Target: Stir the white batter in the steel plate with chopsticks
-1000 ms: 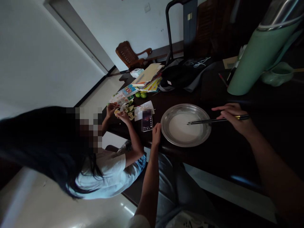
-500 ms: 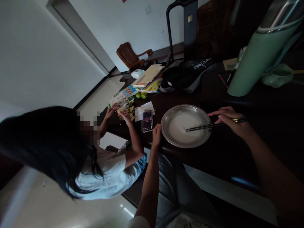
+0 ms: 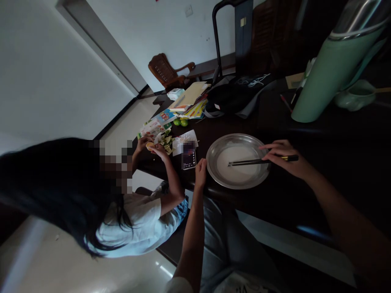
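Metal basin (image 3: pixel 236 139), set on the dark table (image 3: pixel 287 195) with pale liquid (image 3: pixel 235 156) in its bottom; taking its middle as the clock's centre, dark chopsticks (image 3: pixel 252 162) enter from 3 o'clock, tips at the liquid just left of centre; the right hand (image 3: pixel 284 154) grips them, its foremost finger reaching across the 3 o'clock rim. The left hand (image 3: pixel 200 171) is at 9 o'clock, fingers curled beside the rim; whether it grasps the metal I cannot tell.

Farther out, a phone (image 3: pixel 189 160) lies at 9 o'clock, limes (image 3: pixel 183 122) at 10, books (image 3: pixel 192 97) between 10 and 11, a black bag (image 3: pixel 232 97) at 12, a green flask (image 3: pixel 320 81) at 2; well off at 9 o'clock, a co-worker's hands (image 3: pixel 159 149) hold an orange-coloured fruit (image 3: pixel 149 146).

The right fingers cover part of the rim; how deep the tips dip is unclear; the phone's upper screen is pixelated, the flask's top cut off by the frame, the bag's outline lost in shadow.

Against half a second ago, the tips have shifted toward 9 o'clock and the right hand has come closer, its finger now past the rim; the basin and the left hand keep their places.
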Available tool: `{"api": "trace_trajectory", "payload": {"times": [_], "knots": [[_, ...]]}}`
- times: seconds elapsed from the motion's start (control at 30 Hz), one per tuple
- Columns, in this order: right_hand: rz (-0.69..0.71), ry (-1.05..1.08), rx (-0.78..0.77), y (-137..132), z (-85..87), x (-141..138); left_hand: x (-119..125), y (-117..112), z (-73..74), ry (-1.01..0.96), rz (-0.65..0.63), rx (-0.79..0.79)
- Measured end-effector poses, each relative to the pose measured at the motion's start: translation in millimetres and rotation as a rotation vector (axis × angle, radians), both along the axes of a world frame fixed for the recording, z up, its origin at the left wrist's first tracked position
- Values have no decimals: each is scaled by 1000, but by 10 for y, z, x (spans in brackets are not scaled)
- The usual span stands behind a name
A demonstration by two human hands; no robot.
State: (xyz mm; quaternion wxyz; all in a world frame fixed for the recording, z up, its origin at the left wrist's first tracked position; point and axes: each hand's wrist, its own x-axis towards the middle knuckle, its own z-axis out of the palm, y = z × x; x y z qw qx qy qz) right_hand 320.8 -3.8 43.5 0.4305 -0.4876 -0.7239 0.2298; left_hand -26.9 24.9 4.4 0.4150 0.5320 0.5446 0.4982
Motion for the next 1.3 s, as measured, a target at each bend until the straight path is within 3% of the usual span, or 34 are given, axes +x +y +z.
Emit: {"api": "trace_trajectory", "payload": {"times": [0.2, 0.4, 0.6, 0.8, 1.0, 1.17, 1.3], "knots": [[-140, 51, 46, 9, 13, 109, -16, 1, -29, 1, 3, 17], [-3, -14, -8, 17, -12, -17, -12, 13, -14, -30, 27, -23], [-160, 52, 56, 15, 7, 89, -5, -9, 25, -41, 44, -42], [-17, 4, -7, -13, 0, -20, 8, -24, 65, -38, 51, -37], [-122, 50, 38, 0, 26, 69, 18, -27, 84, -43, 41, -49], [-28, 2, -2, -10, 25, 8, 28, -28, 73, -27, 35, -35], [-102, -12, 42, 3, 4, 31, 14, -25, 39, -24, 20, -7]]}}
